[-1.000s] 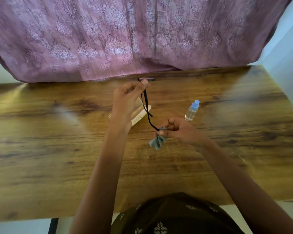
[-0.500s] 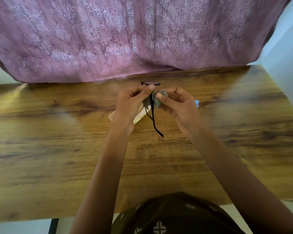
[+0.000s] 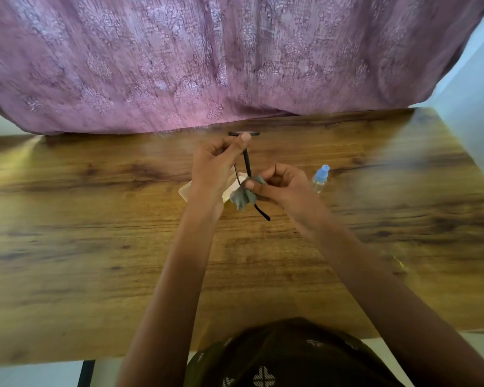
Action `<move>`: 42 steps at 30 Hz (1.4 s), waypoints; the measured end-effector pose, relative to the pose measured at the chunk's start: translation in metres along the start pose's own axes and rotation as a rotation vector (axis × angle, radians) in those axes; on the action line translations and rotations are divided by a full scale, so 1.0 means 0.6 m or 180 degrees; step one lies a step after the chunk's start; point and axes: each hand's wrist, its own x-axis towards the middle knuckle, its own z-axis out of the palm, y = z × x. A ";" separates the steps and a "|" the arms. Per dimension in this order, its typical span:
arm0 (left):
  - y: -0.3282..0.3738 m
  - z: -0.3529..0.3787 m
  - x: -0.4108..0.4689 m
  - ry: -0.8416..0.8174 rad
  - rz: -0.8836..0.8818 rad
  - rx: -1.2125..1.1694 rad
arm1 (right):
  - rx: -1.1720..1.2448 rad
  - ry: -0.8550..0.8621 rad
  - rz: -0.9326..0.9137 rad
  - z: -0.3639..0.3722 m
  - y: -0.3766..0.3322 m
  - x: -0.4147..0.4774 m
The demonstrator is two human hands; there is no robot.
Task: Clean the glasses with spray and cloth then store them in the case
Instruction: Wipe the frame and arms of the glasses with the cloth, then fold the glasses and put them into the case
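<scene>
My left hand (image 3: 215,166) grips the front of the black glasses (image 3: 246,162) and holds them up over the wooden table (image 3: 95,233). One temple arm hangs down toward me. My right hand (image 3: 280,185) pinches a grey-green cloth (image 3: 242,195) round the middle of that arm. A pale open case (image 3: 186,191) lies on the table, mostly hidden behind my left hand. The small clear spray bottle (image 3: 320,178) with a blue cap stands just right of my right hand.
A patterned purple curtain (image 3: 207,60) hangs along the table's far edge. A pale wall (image 3: 475,79) closes off the right side. The table's near edge runs just in front of my dark patterned clothing (image 3: 288,356).
My right hand with the cloth first rose up the temple arm to the frame front, then slid back down to the middle of the arm. My left hand stayed about where it was.
</scene>
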 end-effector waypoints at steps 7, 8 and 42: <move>0.008 -0.007 0.002 0.0024 0.0010 -0.0191 | -0.0347 -0.0192 0.0075 -0.010 0.018 -0.011; 0.008 -0.007 0.001 0.0019 0.0029 -0.0162 | -0.0351 -0.0167 0.0106 -0.013 0.020 -0.012; -0.005 -0.088 -0.005 -0.0850 0.0996 0.1464 | -0.0207 0.0965 0.0673 -0.110 0.026 0.020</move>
